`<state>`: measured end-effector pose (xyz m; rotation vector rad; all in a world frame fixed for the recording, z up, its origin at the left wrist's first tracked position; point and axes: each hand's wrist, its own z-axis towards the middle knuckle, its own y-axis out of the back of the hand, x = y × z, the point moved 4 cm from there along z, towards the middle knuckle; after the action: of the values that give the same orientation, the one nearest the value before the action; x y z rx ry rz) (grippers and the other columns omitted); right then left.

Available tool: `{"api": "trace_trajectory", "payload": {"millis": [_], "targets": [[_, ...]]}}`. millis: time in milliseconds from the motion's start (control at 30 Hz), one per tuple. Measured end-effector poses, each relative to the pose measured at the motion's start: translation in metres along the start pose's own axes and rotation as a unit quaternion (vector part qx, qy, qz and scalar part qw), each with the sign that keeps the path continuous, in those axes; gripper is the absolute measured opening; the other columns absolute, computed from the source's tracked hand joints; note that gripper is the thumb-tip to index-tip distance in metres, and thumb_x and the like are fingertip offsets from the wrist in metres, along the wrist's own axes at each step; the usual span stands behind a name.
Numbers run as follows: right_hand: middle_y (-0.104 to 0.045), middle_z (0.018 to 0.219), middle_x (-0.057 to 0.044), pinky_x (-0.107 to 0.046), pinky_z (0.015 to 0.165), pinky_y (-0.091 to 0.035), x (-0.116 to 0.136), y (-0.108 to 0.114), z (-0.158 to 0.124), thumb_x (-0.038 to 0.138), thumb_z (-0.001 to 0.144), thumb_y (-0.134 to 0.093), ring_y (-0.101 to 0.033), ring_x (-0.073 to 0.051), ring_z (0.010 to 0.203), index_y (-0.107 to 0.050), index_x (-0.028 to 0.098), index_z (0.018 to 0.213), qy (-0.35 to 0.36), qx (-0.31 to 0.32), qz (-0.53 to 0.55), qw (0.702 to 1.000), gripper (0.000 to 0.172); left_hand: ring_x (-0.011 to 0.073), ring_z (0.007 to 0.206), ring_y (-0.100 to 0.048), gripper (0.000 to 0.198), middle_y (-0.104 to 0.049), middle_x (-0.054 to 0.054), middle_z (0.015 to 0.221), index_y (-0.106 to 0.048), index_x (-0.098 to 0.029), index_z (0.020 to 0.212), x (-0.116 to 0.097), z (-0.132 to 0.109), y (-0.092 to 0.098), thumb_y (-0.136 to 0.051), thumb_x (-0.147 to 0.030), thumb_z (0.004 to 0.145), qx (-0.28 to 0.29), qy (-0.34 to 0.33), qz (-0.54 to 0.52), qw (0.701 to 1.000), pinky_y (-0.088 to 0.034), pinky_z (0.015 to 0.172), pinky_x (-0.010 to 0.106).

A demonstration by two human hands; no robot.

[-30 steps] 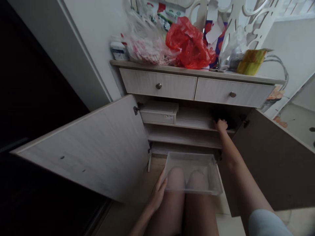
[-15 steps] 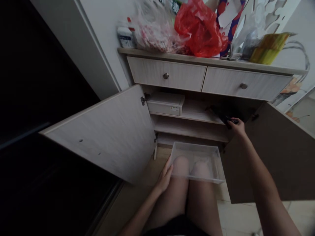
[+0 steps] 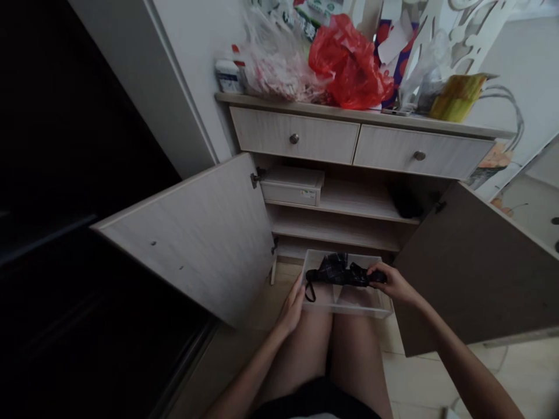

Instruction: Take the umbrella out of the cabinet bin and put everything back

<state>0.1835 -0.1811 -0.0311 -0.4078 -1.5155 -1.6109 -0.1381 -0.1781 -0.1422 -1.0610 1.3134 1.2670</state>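
A clear plastic bin (image 3: 323, 306) rests on my knees. My left hand (image 3: 292, 305) grips its left wall. In my right hand (image 3: 391, 282) is one end of a dark checked folded umbrella (image 3: 336, 270), which lies crosswise over the bin, its black wrist loop hanging at the left end. Whether the umbrella touches the bin's floor I cannot tell. Beyond the bin stands an open cabinet; on its upper shelf (image 3: 349, 198) are a white box (image 3: 290, 186) at the left and a black item (image 3: 404, 201) at the right.
Cabinet doors stand open at left (image 3: 196, 238) and right (image 3: 463, 267), flanking my arms. Two closed drawers sit above the shelves. The cabinet top holds a red plastic bag (image 3: 345, 64), a clear bag (image 3: 279, 70), a white bottle (image 3: 229, 77) and a yellow packet (image 3: 458, 98).
My right hand has brought the dark umbrella out from the right side of the upper shelf, down and left over the bin. My left hand still holds the bin. The view has shifted slightly.
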Motion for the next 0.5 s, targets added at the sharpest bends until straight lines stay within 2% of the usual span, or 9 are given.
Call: {"api": "trace_trajectory", "payload": {"millis": [100, 200, 300, 400, 467, 500], "targets": [[-0.07, 0.103, -0.006, -0.036, 0.092, -0.044, -0.003, -0.007, 0.011, 0.013, 0.078, -0.061, -0.063, -0.022, 0.1, -0.066, 0.021, 0.096, 0.024, -0.003, -0.146, 0.989, 0.019, 0.0282, 0.149, -0.031, 0.082, -0.041, 0.011, 0.158, -0.049, -0.019, 0.147, 0.0, -0.001, 0.003, -0.042, -0.074, 0.086, 0.003, -0.006, -0.017, 1.0, -0.021, 0.125, 0.046], [-0.071, 0.101, -0.007, -0.037, 0.092, -0.041, -0.004, -0.017, 0.02, 0.01, 0.079, -0.062, -0.063, -0.024, 0.102, -0.068, 0.02, 0.096, -0.006, 0.027, -0.301, 0.953, 0.021, 0.0288, 0.149, -0.032, 0.081, -0.044, 0.011, 0.156, -0.05, -0.02, 0.146, -0.001, -0.002, 0.005, -0.045, -0.073, 0.085, -0.002, -0.005, -0.023, 1.0, -0.023, 0.124, 0.047], [-0.071, 0.099, -0.01, -0.036, 0.087, -0.042, -0.002, -0.029, 0.029, 0.009, 0.082, -0.059, -0.063, -0.025, 0.101, -0.07, 0.018, 0.097, -0.04, 0.073, -0.395, 0.915, 0.021, 0.0299, 0.148, -0.034, 0.085, -0.045, 0.012, 0.155, -0.051, -0.018, 0.146, -0.003, -0.003, 0.005, -0.045, -0.076, 0.083, -0.012, 0.006, -0.019, 1.0, -0.025, 0.123, 0.048], [-0.07, 0.101, -0.011, -0.033, 0.085, -0.042, 0.003, -0.03, 0.042, 0.011, 0.082, -0.061, -0.063, -0.024, 0.099, -0.072, 0.018, 0.093, -0.036, 0.111, -0.427, 0.896, 0.017, 0.0298, 0.147, -0.035, 0.087, -0.045, 0.011, 0.155, -0.05, -0.02, 0.146, -0.005, -0.001, 0.004, -0.043, -0.078, 0.082, -0.018, 0.011, -0.009, 1.0, -0.026, 0.123, 0.047], [-0.069, 0.103, -0.009, -0.031, 0.083, -0.042, 0.003, -0.013, 0.059, 0.02, 0.081, -0.068, -0.063, -0.022, 0.097, -0.072, 0.021, 0.092, -0.031, 0.122, -0.387, 0.914, 0.011, 0.0296, 0.148, -0.034, 0.088, -0.045, 0.01, 0.156, -0.049, -0.02, 0.147, -0.004, -0.001, 0.005, -0.041, -0.079, 0.082, -0.024, 0.013, 0.001, 1.0, -0.026, 0.123, 0.047], [-0.069, 0.104, -0.008, -0.03, 0.081, -0.042, 0.0, 0.003, 0.07, 0.025, 0.082, -0.07, -0.063, -0.022, 0.096, -0.072, 0.023, 0.093, -0.041, 0.105, -0.358, 0.927, 0.012, 0.0303, 0.148, -0.033, 0.089, -0.044, 0.011, 0.156, -0.049, -0.02, 0.148, -0.002, -0.001, 0.006, -0.041, -0.08, 0.082, -0.027, 0.019, 0.006, 0.999, -0.027, 0.123, 0.047]]}}
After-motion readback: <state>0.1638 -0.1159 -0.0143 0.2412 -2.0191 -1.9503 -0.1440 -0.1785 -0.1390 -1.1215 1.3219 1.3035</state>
